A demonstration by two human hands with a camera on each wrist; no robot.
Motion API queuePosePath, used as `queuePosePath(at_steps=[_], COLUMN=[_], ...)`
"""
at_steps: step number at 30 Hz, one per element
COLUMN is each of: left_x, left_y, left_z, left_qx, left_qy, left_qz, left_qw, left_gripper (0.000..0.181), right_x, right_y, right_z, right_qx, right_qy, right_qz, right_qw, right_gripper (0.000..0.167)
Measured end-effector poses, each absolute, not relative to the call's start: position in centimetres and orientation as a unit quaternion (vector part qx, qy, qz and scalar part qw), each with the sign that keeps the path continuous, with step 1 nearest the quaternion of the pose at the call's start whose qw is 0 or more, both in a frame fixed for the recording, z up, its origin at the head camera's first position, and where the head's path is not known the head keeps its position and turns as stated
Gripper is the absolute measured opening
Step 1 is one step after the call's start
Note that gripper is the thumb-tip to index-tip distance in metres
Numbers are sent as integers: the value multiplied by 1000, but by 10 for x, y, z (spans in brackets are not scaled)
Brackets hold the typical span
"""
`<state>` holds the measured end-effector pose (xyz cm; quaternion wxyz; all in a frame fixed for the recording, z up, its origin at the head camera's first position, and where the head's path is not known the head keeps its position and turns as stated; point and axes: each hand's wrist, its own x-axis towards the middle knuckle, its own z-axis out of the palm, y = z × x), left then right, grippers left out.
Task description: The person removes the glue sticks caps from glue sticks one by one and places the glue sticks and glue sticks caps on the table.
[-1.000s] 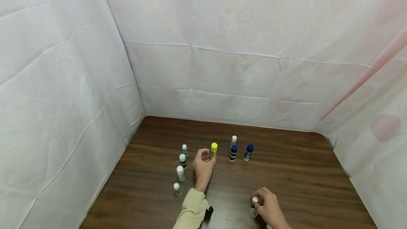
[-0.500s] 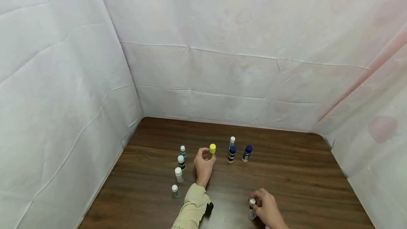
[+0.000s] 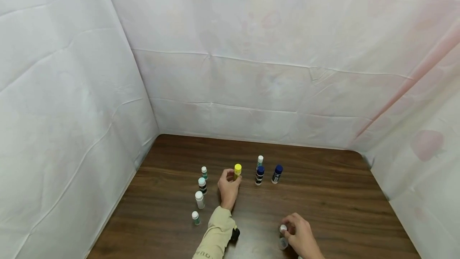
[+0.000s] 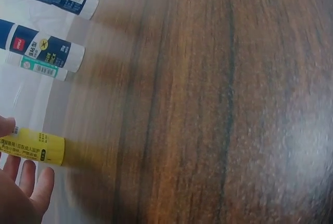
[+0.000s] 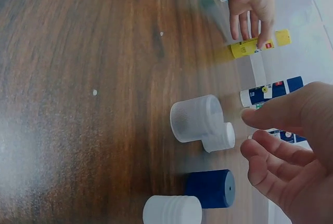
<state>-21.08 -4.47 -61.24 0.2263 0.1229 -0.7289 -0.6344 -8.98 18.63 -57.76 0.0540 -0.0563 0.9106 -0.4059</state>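
My left hand (image 3: 229,191) grips an upright yellow glue stick (image 3: 237,170), its thumb on one side and fingers on the other, also plain in the left wrist view on the yellow body (image 4: 36,146). Near the table's front, my right hand (image 3: 303,237) is over a small white cap (image 3: 283,228). In the right wrist view that hand (image 5: 291,156) has thumb and fingers apart, just above the small white cap (image 5: 227,136). A larger clear cap (image 5: 195,118) stands beside it and partly overlaps it in view.
Two blue-capped sticks (image 3: 259,176) (image 3: 277,174) and a white-capped one (image 3: 260,160) stand right of the yellow stick. Several white-capped sticks (image 3: 199,200) form a row at the left. A blue cap (image 5: 210,188) and a ribbed white cap (image 5: 171,211) are near my right hand.
The left fingers and thumb now cover more of the yellow stick's body than a second ago. My right hand has barely moved; the head view has shifted slightly.
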Motion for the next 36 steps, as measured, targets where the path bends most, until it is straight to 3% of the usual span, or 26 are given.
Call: queuePosePath(at_steps=[5,17,31,36], left_x=[-210,-200,-174,-165], left_y=[-48,-53,-53,-53], left_z=[-613,-591,-562,-555], left_qx=[110,68,-19,-36], left_qy=[-733,-710,-746,-758], left_qz=[-632,-663,-621,-611], left_qw=[227,229,242,225], left_gripper=[26,27,33,34], right_x=[-90,-88,-91,-93], right_y=[185,179,173,171], right_z=[-574,-565,-556,-548], right_qx=[-45,-44,-104,-111], right_qy=[908,902,880,878], right_qz=[-411,-430,-450,-449], right_qw=[60,11,-108,-120], right_gripper=[18,23,43,45])
